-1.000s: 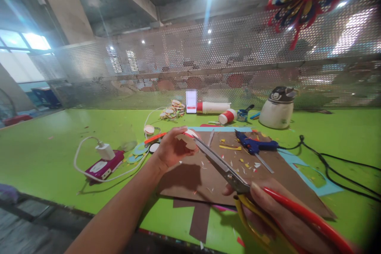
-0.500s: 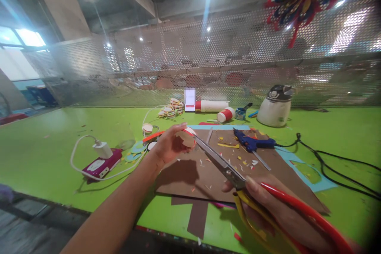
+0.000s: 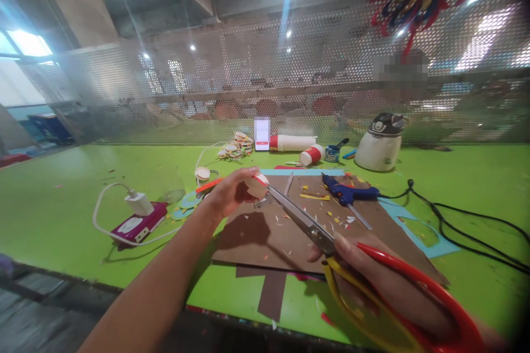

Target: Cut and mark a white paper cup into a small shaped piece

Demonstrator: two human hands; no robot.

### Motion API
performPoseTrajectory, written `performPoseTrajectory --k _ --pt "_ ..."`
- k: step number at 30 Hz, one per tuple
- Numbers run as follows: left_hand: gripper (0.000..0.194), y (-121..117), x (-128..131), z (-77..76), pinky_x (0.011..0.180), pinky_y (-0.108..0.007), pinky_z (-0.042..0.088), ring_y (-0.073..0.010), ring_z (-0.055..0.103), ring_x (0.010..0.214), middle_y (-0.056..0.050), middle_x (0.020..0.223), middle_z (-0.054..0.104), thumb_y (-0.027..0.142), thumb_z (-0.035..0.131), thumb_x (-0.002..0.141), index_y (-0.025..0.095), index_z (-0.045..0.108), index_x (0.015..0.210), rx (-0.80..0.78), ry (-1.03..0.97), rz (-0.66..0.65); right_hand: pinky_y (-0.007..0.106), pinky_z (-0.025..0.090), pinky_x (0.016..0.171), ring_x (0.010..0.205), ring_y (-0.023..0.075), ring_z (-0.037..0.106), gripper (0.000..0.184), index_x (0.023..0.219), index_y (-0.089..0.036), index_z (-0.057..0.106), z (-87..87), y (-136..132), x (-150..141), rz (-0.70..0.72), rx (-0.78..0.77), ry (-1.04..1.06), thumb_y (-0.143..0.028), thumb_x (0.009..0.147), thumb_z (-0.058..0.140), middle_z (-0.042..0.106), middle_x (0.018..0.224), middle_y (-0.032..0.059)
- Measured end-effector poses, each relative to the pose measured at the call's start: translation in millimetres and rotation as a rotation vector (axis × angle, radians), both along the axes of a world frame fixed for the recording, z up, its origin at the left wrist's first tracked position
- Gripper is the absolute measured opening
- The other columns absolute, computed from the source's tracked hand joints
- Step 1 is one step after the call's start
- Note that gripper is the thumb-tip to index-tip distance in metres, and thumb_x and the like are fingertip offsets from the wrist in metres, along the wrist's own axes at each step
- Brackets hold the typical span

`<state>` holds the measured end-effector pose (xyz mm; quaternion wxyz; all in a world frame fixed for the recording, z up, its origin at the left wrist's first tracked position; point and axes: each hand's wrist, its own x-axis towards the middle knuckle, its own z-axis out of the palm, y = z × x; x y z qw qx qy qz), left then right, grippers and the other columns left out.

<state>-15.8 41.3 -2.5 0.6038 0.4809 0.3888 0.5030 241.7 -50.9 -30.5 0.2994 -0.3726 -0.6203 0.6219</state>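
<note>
My left hand (image 3: 227, 194) is closed on a small round piece of paper cup (image 3: 258, 187), tan and white with a red edge, held above the brown board. Part of the piece is hidden by the fingers. In my right hand (image 3: 351, 256) is a pair of scissors (image 3: 306, 222) with one red and one yellow handle. The blades point up and left, and their tips meet the red edge of the cup piece. The blades look closed or nearly so. Beneath them, the brown board (image 3: 244, 251) carries scattered paper scraps.
A blue glue gun (image 3: 351, 194) lies on the board's right, its black cord trailing right. A purple power strip (image 3: 141, 226) with a white charger sits left. Behind stand a phone (image 3: 261, 135), red-and-white paper cups (image 3: 312, 154), a small jar (image 3: 332, 153) and a white-and-black container (image 3: 380, 146).
The whole view has shifted slightly, so everything sits a little higher and further left. The scissors stay at the cup piece's edge, and both hands keep their holds.
</note>
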Motion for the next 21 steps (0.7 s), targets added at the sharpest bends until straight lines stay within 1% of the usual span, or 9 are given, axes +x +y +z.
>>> performPoseTrajectory --k 4,6,8,10,12,15,17,19,21 --pt "0.032 6 -4 -2.5 0.044 -0.022 0.034 -0.0120 0.057 0.053 -0.004 0.062 0.066 0.043 0.071 0.064 0.013 0.065 0.068 0.024 -0.006 0.029 0.025 0.041 0.047 0.039 0.0097 0.040 0.059 0.070 -0.019 0.063 6.6 1 1 -0.007 0.108 -0.036 -0.070 0.090 0.039 0.043 0.044 -0.0050" --pt "0.031 6 -4 -1.9 0.045 -0.022 0.035 -0.0123 0.057 0.053 -0.005 0.063 0.067 0.044 0.070 0.065 0.013 0.064 0.069 0.022 -0.012 0.038 0.025 0.042 0.047 0.041 0.0102 0.041 0.059 0.073 -0.019 0.064 8.0 2 3 0.004 0.155 -0.049 -0.069 0.090 0.039 0.045 0.046 -0.0044" --pt "0.031 5 -3 -0.1 0.046 -0.022 0.037 -0.0123 0.058 0.054 -0.005 0.064 0.067 0.044 0.069 0.065 0.014 0.064 0.069 0.011 -0.022 0.043 0.026 0.043 0.048 0.041 0.0110 0.044 0.057 0.079 -0.019 0.067 8.5 3 5 -0.016 0.226 -0.071 -0.067 0.091 0.040 0.047 0.047 -0.0040" --pt "0.031 2 1 1.6 0.049 -0.022 0.041 -0.0123 0.059 0.055 -0.005 0.066 0.068 0.044 0.069 0.065 0.014 0.063 0.071 -0.005 -0.031 0.039 0.027 0.045 0.050 0.045 0.0132 0.049 0.050 0.085 -0.019 0.069 8.5 6 6 -0.069 0.332 -0.133 -0.063 0.091 0.044 0.052 0.051 -0.0024" --pt "0.033 -1 6 1.7 0.050 -0.023 0.043 -0.0125 0.060 0.055 -0.005 0.068 0.069 0.045 0.068 0.067 0.013 0.064 0.072 -0.024 -0.032 0.027 0.029 0.048 0.055 0.054 0.0171 0.058 0.041 0.092 -0.019 0.071 8.5 9 6 -0.157 0.466 -0.246 -0.055 0.089 0.051 0.060 0.058 0.0007" --pt "0.036 -5 15 -2.0 0.047 -0.022 0.041 -0.0127 0.059 0.053 -0.007 0.069 0.069 0.047 0.069 0.068 0.011 0.065 0.073 -0.074 -0.021 -0.020 0.031 0.050 0.061 0.067 0.0229 0.064 0.036 0.102 -0.017 0.069 9.9 12 4 -0.290 0.633 -0.404 -0.045 0.084 0.057 0.066 0.068 0.0044" --pt "0.035 -7 19 -4.9 0.046 -0.022 0.039 -0.0134 0.060 0.054 -0.008 0.071 0.070 0.045 0.072 0.068 0.012 0.065 0.075 -0.103 -0.030 -0.052 0.030 0.050 0.064 0.071 0.0223 0.065 0.033 0.101 -0.017 0.068 12.8 10 4 -0.299 0.654 -0.405 -0.043 0.086 0.055 0.067 0.071 0.0044" --pt "0.034 -8 21 -6.3 0.047 -0.023 0.040 -0.0144 0.061 0.056 -0.007 0.071 0.070 0.045 0.073 0.068 0.013 0.064 0.076 -0.115 -0.072 -0.050 0.026 0.048 0.062 0.068 0.0176 0.062 0.029 0.093 -0.020 0.067 17.2 6 3 -0.215 0.601 -0.342 -0.043 0.091 0.050 0.065 0.071 0.0015" --pt "0.034 -8 21 -5.9 0.047 -0.023 0.040 -0.0143 0.060 0.054 -0.006 0.066 0.069 0.046 0.072 0.069 0.013 0.063 0.074 -0.096 -0.126 -0.039 0.023 0.045 0.056 0.060 0.0136 0.056 0.029 0.088 -0.022 0.067 21.2 2 2 -0.099 0.521 -0.281 -0.044 0.093 0.048 0.059 0.064 -0.0022"
